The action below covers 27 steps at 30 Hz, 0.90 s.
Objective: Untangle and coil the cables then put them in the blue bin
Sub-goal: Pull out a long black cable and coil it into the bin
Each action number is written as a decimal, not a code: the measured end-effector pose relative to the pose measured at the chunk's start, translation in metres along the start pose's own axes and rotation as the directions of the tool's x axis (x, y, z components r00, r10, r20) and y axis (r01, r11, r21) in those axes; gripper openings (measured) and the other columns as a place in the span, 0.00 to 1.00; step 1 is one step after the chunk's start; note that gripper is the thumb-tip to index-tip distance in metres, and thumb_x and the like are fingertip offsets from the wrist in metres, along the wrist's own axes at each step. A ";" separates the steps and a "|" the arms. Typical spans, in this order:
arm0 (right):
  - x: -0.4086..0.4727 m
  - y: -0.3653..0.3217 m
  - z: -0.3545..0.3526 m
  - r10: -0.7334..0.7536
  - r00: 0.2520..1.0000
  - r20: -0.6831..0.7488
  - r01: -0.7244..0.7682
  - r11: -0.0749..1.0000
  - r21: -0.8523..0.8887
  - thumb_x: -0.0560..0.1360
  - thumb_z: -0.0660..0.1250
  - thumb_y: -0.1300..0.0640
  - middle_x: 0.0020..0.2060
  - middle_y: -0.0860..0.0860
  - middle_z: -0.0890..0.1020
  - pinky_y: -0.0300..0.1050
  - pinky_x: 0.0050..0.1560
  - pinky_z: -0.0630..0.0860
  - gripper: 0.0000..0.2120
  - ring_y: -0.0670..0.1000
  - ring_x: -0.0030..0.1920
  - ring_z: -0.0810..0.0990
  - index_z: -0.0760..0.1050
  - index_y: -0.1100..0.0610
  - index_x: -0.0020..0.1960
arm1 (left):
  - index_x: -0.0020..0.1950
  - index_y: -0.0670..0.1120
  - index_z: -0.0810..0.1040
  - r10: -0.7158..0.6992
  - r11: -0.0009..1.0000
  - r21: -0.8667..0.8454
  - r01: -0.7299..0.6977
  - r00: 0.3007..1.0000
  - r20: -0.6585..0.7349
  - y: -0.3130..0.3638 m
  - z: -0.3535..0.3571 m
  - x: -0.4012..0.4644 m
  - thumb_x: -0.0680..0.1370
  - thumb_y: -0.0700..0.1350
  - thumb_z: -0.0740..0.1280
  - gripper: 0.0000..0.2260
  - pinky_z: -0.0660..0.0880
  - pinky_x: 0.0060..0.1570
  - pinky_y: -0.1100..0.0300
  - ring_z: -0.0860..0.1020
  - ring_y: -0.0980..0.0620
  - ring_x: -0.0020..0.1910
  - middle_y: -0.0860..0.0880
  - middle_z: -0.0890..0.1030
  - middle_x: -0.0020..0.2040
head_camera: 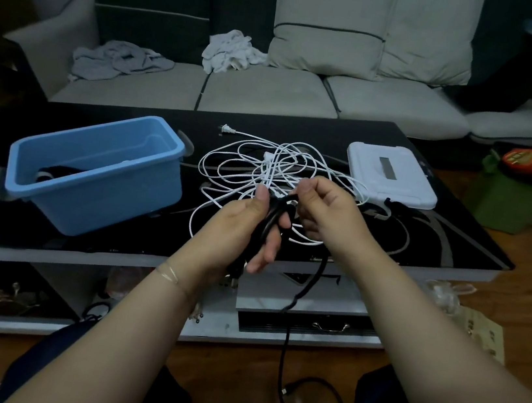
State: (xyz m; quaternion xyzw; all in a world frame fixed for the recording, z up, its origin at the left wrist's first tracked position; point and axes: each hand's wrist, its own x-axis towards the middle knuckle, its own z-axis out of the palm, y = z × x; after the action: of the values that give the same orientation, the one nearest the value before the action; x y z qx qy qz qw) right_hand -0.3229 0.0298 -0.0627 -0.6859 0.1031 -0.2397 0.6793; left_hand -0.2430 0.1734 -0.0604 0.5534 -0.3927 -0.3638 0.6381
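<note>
We see the left hand with its fingers curled round a folded bundle of black cable, thumb pressed on top. The right hand pinches the upper loop of that same cable between thumb and fingers. The free length of the black cable hangs over the near edge of the dark glossy surface and trails down to the wooden floor. Behind the hands, a tangle of white cable lies loose on the surface, its plug end pointing toward the sofa. The blue bin stands to the left of the tangle, something dark lying inside it. A white box sits at the right.
</note>
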 end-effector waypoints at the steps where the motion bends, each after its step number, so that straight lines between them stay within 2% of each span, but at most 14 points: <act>1: -0.001 0.002 0.003 0.001 1.000 0.000 -0.001 1.000 0.015 0.79 0.59 0.49 0.22 0.42 0.65 0.33 0.22 0.56 0.11 0.41 0.22 0.59 0.70 0.55 0.42 | 0.44 0.42 0.76 -0.011 0.999 -0.032 0.010 1.000 -0.025 0.001 0.000 0.000 0.80 0.61 0.53 0.24 0.65 0.21 0.66 0.64 0.55 0.15 0.48 0.72 0.22; 4: -0.003 0.008 0.014 0.005 0.999 -0.037 -0.002 0.998 0.068 0.83 0.53 0.50 0.22 0.43 0.62 0.33 0.22 0.53 0.15 0.41 0.22 0.57 0.69 0.53 0.40 | 0.39 0.44 0.76 -0.029 0.996 -0.089 0.019 0.993 -0.115 0.002 -0.001 0.002 0.83 0.55 0.55 0.20 0.63 0.20 0.66 0.61 0.55 0.14 0.50 0.66 0.19; 7: -0.005 0.013 0.022 -0.001 0.998 -0.070 0.007 0.996 0.088 0.84 0.49 0.52 0.24 0.47 0.62 0.33 0.22 0.55 0.15 0.42 0.22 0.58 0.65 0.54 0.41 | 0.38 0.45 0.74 -0.057 0.981 -0.190 0.026 0.986 -0.159 0.007 -0.002 0.002 0.83 0.54 0.55 0.19 0.62 0.19 0.67 0.59 0.56 0.13 0.52 0.62 0.17; 10: -0.008 0.017 0.029 -0.011 0.998 -0.062 0.014 0.999 0.047 0.84 0.49 0.54 0.27 0.51 0.62 0.35 0.23 0.57 0.13 0.43 0.23 0.60 0.66 0.56 0.45 | 0.37 0.46 0.73 -0.068 0.938 -0.347 0.001 0.981 -0.179 0.012 -0.007 0.003 0.83 0.54 0.55 0.19 0.62 0.18 0.67 0.58 0.59 0.13 0.54 0.61 0.16; 13: -0.011 0.024 0.036 -0.042 0.996 -0.075 0.037 0.997 -0.067 0.84 0.50 0.55 0.27 0.51 0.62 0.35 0.23 0.59 0.13 0.42 0.23 0.61 0.68 0.62 0.50 | 0.37 0.46 0.71 -0.073 0.873 -0.486 -0.032 0.978 -0.195 0.015 -0.014 0.005 0.83 0.53 0.55 0.18 0.62 0.16 0.67 0.58 0.59 0.12 0.54 0.60 0.16; 15: -0.011 0.029 0.039 -0.081 0.995 -0.064 0.064 0.972 -0.226 0.84 0.50 0.56 0.27 0.49 0.65 0.38 0.25 0.64 0.13 0.41 0.23 0.63 0.69 0.64 0.50 | 0.37 0.46 0.71 -0.087 0.823 -0.567 -0.032 0.980 -0.181 0.015 -0.016 0.006 0.83 0.53 0.54 0.18 0.62 0.15 0.67 0.59 0.58 0.12 0.54 0.60 0.15; 18: -0.010 0.034 0.042 -0.076 0.997 -0.031 0.060 0.934 -0.353 0.84 0.51 0.56 0.25 0.46 0.68 0.47 0.29 0.70 0.12 0.42 0.23 0.66 0.72 0.56 0.57 | 0.37 0.46 0.72 -0.104 0.756 -0.653 -0.040 0.978 -0.180 0.015 -0.020 0.006 0.83 0.53 0.54 0.19 0.61 0.16 0.68 0.60 0.57 0.12 0.53 0.61 0.15; 21: -0.010 0.037 0.046 -0.023 0.998 0.058 0.039 0.956 -0.289 0.84 0.51 0.56 0.23 0.43 0.67 0.43 0.26 0.73 0.15 0.42 0.22 0.67 0.69 0.47 0.66 | 0.38 0.46 0.72 -0.115 0.718 -0.693 -0.062 0.972 -0.206 0.015 -0.021 0.006 0.83 0.54 0.55 0.18 0.61 0.16 0.68 0.61 0.56 0.12 0.53 0.62 0.16; 23: -0.011 0.038 0.048 0.022 0.994 0.111 0.011 0.958 -0.287 0.83 0.51 0.58 0.23 0.42 0.68 0.44 0.27 0.74 0.17 0.42 0.24 0.68 0.65 0.46 0.70 | 0.39 0.46 0.72 -0.116 0.732 -0.675 -0.095 0.959 -0.260 0.014 -0.019 0.007 0.83 0.55 0.54 0.18 0.62 0.17 0.68 0.60 0.57 0.13 0.54 0.62 0.16; 27: -0.020 0.039 0.058 0.146 0.965 0.220 -0.053 0.922 -0.383 0.81 0.56 0.61 0.31 0.47 0.74 0.57 0.43 0.79 0.21 0.49 0.32 0.76 0.59 0.51 0.73 | 0.43 0.46 0.71 -0.068 0.797 -0.565 -0.213 0.898 -0.434 0.016 -0.018 0.011 0.83 0.59 0.52 0.20 0.64 0.20 0.67 0.60 0.58 0.16 0.55 0.62 0.20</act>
State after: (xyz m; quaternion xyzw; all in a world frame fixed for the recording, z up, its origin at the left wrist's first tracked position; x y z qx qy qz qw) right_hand -0.3059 0.0883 -0.1021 -0.8205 0.0976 -0.0944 0.5553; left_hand -0.2215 0.1728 -0.0452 0.3737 -0.1271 -0.3113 0.8645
